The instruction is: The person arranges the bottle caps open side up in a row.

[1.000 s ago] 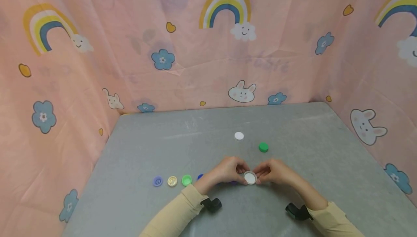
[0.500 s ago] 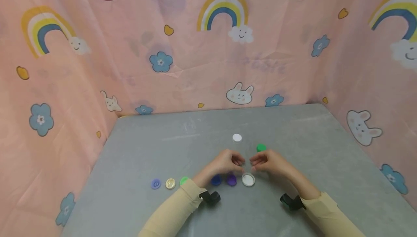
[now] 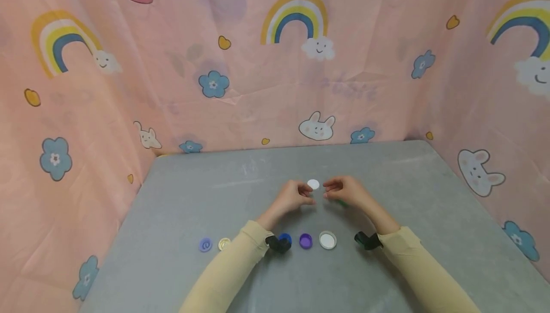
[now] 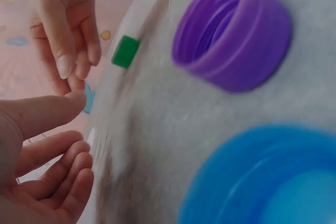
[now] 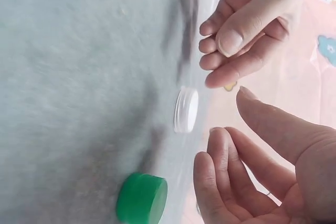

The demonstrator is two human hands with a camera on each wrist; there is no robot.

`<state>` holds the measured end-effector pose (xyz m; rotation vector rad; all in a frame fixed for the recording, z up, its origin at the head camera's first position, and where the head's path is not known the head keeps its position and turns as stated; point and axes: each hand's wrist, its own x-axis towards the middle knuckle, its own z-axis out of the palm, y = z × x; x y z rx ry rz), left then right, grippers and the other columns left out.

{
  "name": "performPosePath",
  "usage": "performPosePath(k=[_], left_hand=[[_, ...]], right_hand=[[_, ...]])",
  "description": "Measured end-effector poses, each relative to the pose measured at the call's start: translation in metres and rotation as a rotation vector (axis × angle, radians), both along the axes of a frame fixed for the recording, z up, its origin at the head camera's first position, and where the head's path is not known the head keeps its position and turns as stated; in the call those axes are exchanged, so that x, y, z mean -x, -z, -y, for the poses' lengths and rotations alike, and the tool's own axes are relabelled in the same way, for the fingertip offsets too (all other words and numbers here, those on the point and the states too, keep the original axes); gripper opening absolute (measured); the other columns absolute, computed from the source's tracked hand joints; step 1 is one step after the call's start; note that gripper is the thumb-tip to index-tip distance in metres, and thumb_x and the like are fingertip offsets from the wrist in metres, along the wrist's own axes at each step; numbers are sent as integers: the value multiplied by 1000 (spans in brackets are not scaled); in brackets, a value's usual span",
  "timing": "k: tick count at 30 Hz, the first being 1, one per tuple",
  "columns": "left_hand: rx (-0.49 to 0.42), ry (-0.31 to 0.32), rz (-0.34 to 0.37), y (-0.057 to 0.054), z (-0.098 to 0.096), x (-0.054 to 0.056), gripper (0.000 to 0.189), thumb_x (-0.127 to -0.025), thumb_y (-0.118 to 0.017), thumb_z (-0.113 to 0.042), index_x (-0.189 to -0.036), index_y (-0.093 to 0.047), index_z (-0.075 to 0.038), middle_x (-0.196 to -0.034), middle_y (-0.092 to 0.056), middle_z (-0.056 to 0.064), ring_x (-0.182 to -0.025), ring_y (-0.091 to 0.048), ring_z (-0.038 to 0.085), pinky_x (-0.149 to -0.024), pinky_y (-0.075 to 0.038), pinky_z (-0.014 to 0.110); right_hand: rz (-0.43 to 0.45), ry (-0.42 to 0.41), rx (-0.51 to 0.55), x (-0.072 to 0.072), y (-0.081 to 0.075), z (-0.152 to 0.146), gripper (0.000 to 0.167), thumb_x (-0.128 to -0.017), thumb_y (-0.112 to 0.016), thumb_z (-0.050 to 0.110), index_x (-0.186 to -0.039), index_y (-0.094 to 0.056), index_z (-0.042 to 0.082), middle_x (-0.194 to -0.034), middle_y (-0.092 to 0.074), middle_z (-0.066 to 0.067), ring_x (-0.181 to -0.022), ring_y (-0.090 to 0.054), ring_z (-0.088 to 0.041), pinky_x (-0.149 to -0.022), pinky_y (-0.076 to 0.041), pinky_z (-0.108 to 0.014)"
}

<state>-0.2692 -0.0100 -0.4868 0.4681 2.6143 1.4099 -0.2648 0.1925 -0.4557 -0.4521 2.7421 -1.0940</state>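
Observation:
In the head view, a white bottle cap (image 3: 313, 184) lies top up between my two hands, toward the back of the table. My left hand (image 3: 293, 196) is at its near left, fingers loosely bent and holding nothing. On the other side, my right hand (image 3: 347, 191) faces it with thumb and fingers apart, also without a thing in its grasp. Under the right hand a green cap (image 3: 342, 203) is mostly hidden; the right wrist view shows the green cap (image 5: 142, 199) whole, beside the white cap (image 5: 187, 109).
Nearer me runs a row of upturned caps: lilac (image 3: 205, 244), gold (image 3: 224, 243), blue (image 3: 285, 239), purple (image 3: 306, 241) and a pale one with a white inside (image 3: 328, 240). My left sleeve (image 3: 240, 260) crosses this row. A pink printed curtain (image 3: 258, 88) surrounds the grey table (image 3: 206, 198).
Both hands have let go of the pale cap, which stays at the row's right end. They have moved away from me to the white cap at the back.

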Motion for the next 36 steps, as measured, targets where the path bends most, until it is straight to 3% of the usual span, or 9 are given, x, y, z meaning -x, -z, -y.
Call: performPosePath(k=[6, 11, 23, 36], left_hand=[[-1, -109, -30, 3, 2, 16, 31, -71, -83, -16, -96, -71, -3, -81, -68, 4, -68, -56, 6, -60, -45, 18], [-6, -136, -28, 5, 1, 24, 33, -70, -83, -16, -97, -70, -2, -85, -68, 6, -70, -55, 8, -59, -45, 19], [39, -136, -28, 10, -3, 32, 33, -73, -82, -14, -101, -70, -1, -94, -70, 9, -74, -58, 8, -60, -46, 17], [42, -80, -40, 11, -1, 33, 27, -73, -81, -15, -96, -72, -4, -87, -69, 4, -75, -59, 10, -65, -49, 21]], right_hand=[[-13, 32, 1, 18, 2, 8, 36, -83, -73, 15, -112, -65, -4, -102, -69, -18, -94, -66, -29, -84, -52, -42], [-8, 71, -19, 28, 4, 13, 37, -80, -76, 14, -111, -66, -3, -99, -70, -17, -91, -65, -27, -82, -52, -41], [20, 36, -57, 42, 13, 22, 39, -76, -78, 9, -110, -66, -6, -99, -70, -18, -88, -66, -25, -78, -53, -36], [44, 57, -70, 40, 15, 31, 38, -74, -79, 6, -108, -67, -5, -97, -69, -17, -84, -62, -22, -75, -51, -34]])
